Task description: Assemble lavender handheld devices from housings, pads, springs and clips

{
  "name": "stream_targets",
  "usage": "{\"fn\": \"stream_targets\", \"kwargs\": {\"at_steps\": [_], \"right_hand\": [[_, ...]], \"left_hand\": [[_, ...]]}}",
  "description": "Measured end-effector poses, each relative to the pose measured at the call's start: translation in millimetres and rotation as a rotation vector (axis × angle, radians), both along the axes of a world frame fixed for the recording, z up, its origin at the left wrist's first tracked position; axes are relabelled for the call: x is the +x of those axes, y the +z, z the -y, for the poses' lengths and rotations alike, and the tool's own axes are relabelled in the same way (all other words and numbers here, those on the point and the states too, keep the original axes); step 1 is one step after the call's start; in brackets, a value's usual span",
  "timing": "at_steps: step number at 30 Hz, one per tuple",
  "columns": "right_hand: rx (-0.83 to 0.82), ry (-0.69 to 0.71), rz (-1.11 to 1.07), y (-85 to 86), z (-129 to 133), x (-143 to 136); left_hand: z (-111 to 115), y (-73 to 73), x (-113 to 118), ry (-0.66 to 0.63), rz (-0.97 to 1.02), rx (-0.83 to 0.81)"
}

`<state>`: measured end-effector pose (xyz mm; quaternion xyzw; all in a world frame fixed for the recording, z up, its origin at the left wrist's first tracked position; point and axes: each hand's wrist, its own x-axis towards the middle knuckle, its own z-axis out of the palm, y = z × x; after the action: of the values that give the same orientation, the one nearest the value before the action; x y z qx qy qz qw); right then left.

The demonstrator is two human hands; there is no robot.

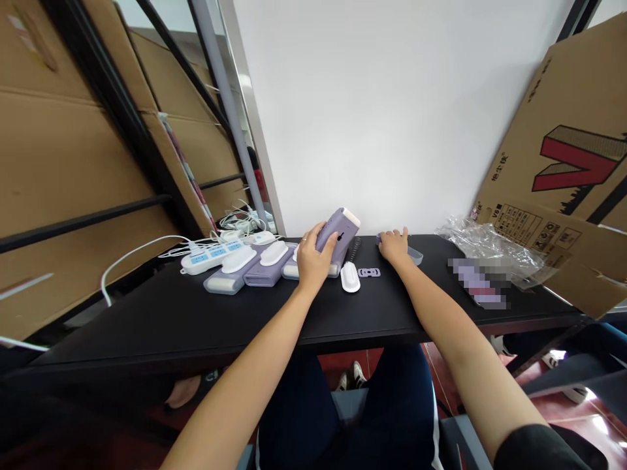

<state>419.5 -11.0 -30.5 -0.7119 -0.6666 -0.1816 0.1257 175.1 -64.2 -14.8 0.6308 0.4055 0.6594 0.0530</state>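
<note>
The left hand (313, 260) is in the middle of the frame. Its fingers are wrapped tight around a purple device (337, 230) with a white end, and the device is tipped up off the black table (196, 326). The right hand (393, 245) is a little to the right of it. It lies flat on the table with its fingers a bit apart, touching a small purple piece (380, 239) next to a clear tray (415, 255). I can't tell if it is gripping the piece, because the hand hides most of it.

Between the two hands lie a white cap (349, 277) and a small flat purple part (369, 272). Left of the left hand, more purple devices (245, 269) lie in a row, with white caps on them. Past them, toward the left, is a white power strip (209, 256) with white cables. On the right side of the table sits a crumpled clear plastic bag (490, 245). Big cardboard boxes (563, 163) lean at the right edge of the frame.
</note>
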Motion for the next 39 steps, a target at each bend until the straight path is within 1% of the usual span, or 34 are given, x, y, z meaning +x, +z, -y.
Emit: {"fn": "stream_targets", "kwargs": {"at_steps": [3, 6, 8, 12, 14, 15, 18, 20, 22, 24, 27, 29, 31, 34, 37, 39], "right_hand": [[-0.013, 0.099, -0.030, 2.7, 15.9, 1.9], [0.008, 0.219, -0.139, 10.1, 39.7, -0.5], [0.033, 0.327, -0.221, 15.3, 54.2, -8.4], [-0.096, 0.569, -0.276, 18.4, 74.1, -35.7], [-0.177, 0.652, -0.253, 16.9, 79.1, -48.3], [-0.221, 0.672, -0.245, 16.1, 80.4, -52.6], [-0.298, 0.706, -0.240, 14.8, 80.3, -54.7], [-0.302, 0.737, -0.266, 14.9, 78.3, -48.8], [-0.267, 0.763, -0.335, 15.5, 75.9, -40.4], [-0.170, 0.740, -0.458, 16.7, 74.2, -32.7], [0.017, 0.634, -0.739, 20.2, 73.3, -25.6], [0.061, 0.600, -0.956, 23.2, 73.8, -23.8], [0.029, 0.616, -1.133, 26.1, 74.7, -23.6], [-0.057, 0.692, -1.302, 29.4, 77.1, -24.7], [-0.122, 0.760, -1.381, 31.7, 80.2, -25.8], [-0.140, 0.754, -1.388, 33.0, 81.8, -26.4]], "left_hand": [[-1.8, 1.0, -0.4, -0.006, 0.025, -0.004], [-4.9, 1.3, -0.7, -0.028, 0.082, -0.028], [-6.8, 0.8, -0.9, -0.040, 0.116, -0.046], [-8.5, -0.3, -1.1, -0.052, 0.125, -0.039], [-8.4, -0.7, -1.3, -0.054, 0.113, -0.025], [-8.4, -0.9, -1.5, -0.057, 0.110, -0.020], [-8.3, -1.3, -1.7, -0.060, 0.113, -0.016], [-8.3, -1.3, -1.5, -0.060, 0.118, -0.016], [-8.0, -1.0, -1.0, -0.061, 0.120, -0.018], [-7.6, -0.5, -0.6, -0.065, 0.123, -0.026], [-6.4, 1.3, -0.3, -0.103, 0.134, -0.068], [-5.0, 3.3, -0.3, -0.165, 0.142, -0.107], [-3.1, 5.7, 0.0, -0.244, 0.131, -0.142], [-0.4, 8.0, 1.6, -0.352, 0.084, -0.179], [0.1, 6.5, 4.1, -0.421, 0.039, -0.209], [-0.2, 4.1, 4.9, -0.440, 0.005, -0.230]]}}
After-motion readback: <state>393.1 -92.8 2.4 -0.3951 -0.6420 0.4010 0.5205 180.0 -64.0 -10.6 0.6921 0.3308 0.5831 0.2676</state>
